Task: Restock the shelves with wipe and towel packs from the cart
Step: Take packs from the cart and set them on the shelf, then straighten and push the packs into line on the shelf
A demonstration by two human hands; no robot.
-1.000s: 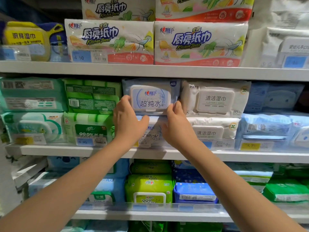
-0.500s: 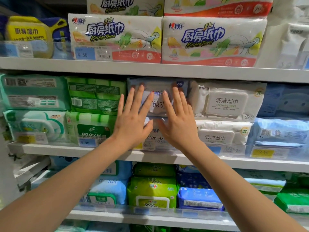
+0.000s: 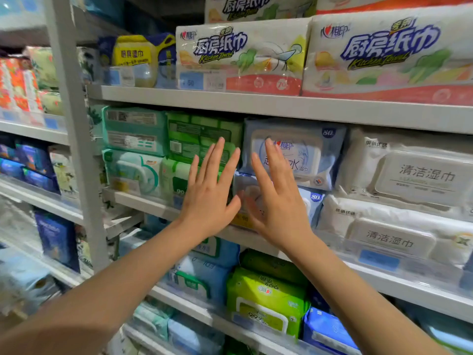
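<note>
a shop shelving unit fills the frame, with white metal shelves (image 3: 256,105) full of packs. at the upper right of the frame lie kitchen towel packs (image 3: 243,57). on the shelf below, in the centre, two light blue wipe packs are stacked: the upper blue pack (image 3: 309,155) lies on the lower blue pack (image 3: 313,201), both with the lid side to the front. just left of them are green wipe packs (image 3: 202,131), and to the right white wipe packs (image 3: 419,175). the left hand (image 3: 207,198) is in front of the green packs, fingers straight and a little spread, holding nothing. the right hand (image 3: 279,208) is in front of the two blue packs, also flat with straight fingers, gripping nothing. whether the palms touch the packs or are only very near, i cannot tell. the two hands are just beside each other, thumbs almost together
</note>
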